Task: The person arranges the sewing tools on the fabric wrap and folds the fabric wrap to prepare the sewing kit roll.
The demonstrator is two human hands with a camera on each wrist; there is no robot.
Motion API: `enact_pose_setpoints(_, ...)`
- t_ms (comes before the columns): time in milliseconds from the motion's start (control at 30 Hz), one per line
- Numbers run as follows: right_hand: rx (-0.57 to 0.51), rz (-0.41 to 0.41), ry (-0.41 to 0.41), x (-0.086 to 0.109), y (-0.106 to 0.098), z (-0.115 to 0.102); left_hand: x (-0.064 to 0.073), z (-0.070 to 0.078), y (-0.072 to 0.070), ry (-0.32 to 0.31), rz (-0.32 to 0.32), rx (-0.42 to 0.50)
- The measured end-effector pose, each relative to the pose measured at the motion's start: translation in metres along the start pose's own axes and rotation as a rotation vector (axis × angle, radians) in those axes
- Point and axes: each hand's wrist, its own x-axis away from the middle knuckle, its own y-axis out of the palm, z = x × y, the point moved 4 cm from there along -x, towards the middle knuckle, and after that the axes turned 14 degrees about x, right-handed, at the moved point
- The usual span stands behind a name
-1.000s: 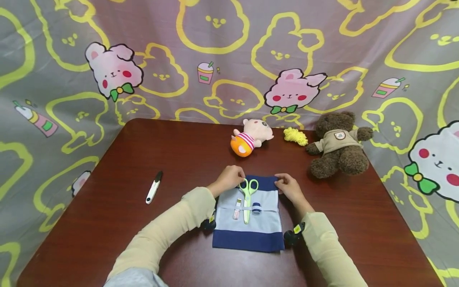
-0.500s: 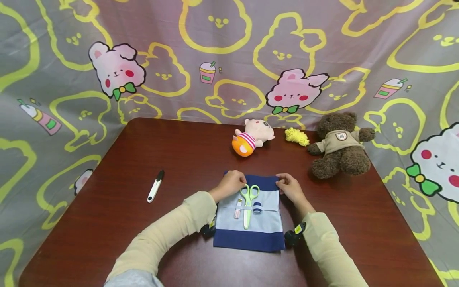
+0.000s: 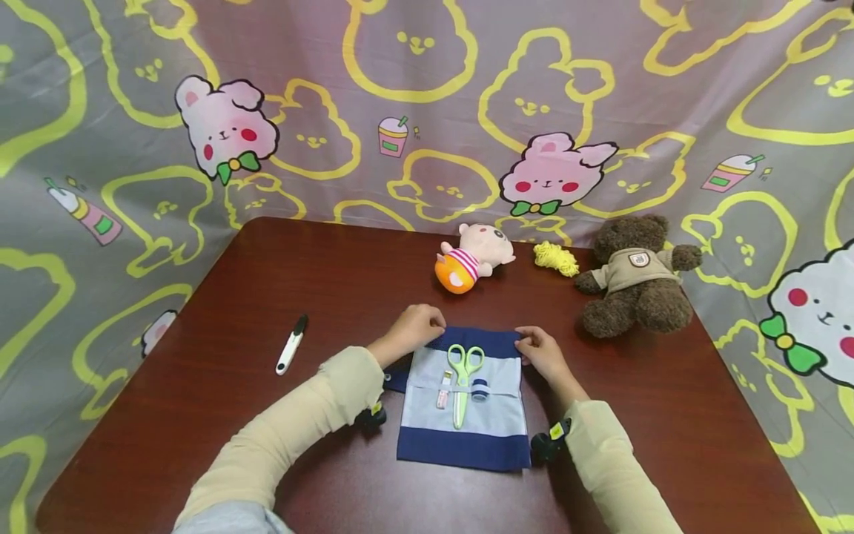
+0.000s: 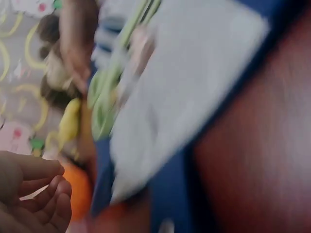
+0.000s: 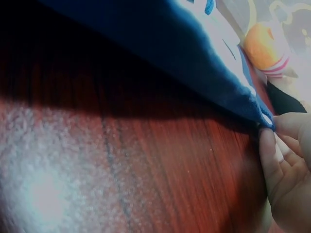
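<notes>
A navy-edged, pale blue cloth organizer point(image 3: 497, 411) lies unrolled on the table. Its elastic band holds green-handled scissors point(image 3: 460, 378), a small clear tube with a gold cap point(image 3: 444, 390) and a navy thread spool point(image 3: 480, 390). At the far right corner, my right hand point(image 3: 543, 352) pinches the cloth between thumb and fingers, seen also in the right wrist view. My left hand point(image 3: 415, 326) is beside the far left corner, fingers loosely bent and holding nothing in the left wrist view. A navy strap point(image 3: 396, 380) with a snap sticks out from the left side.
A white tool with a black end point(image 3: 291, 345) lies on the left of the brown table point(image 3: 220, 415). Along the back are a pink plush toy point(image 3: 474, 258), yellow yarn point(image 3: 556, 258) and a brown teddy bear point(image 3: 637, 274). A patterned curtain point(image 3: 440, 81) hangs behind.
My left hand has let go of the organizer's far left corner and moved left, uncovering the snap strap. My right hand keeps its pinch on the far right corner.
</notes>
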Motion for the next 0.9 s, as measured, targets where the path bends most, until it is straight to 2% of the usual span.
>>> enact_pose_setpoints(167,0.000,0.000,-0.004,0.001,0.000,0.002,0.015,-0.024,-0.055,0.006,0.085,-0.031)
enact_pose_setpoints(300,-0.012,0.009,-0.004,0.003,0.000,0.005,0.034,-0.055,-0.093,-0.014,0.091,-0.101)
enact_pose_setpoints(500,-0.023,-0.004,-0.008,0.007,-0.002,0.007,0.069,-0.100,-0.137,-0.160,0.077,-0.182)
enact_pose_setpoints(667,-0.014,-0.004,0.011,0.007,-0.004,0.006,0.085,-0.117,-0.156,-0.216,0.092,-0.220)
enact_pose_setpoints(833,-0.001,-0.026,0.004,0.004,-0.003,0.002,0.094,-0.124,-0.158,-0.280,0.103,-0.194)
enact_pose_setpoints(900,-0.001,-0.031,-0.003,0.003,-0.001,0.000,0.096,-0.126,-0.156,-0.300,0.112,-0.211)
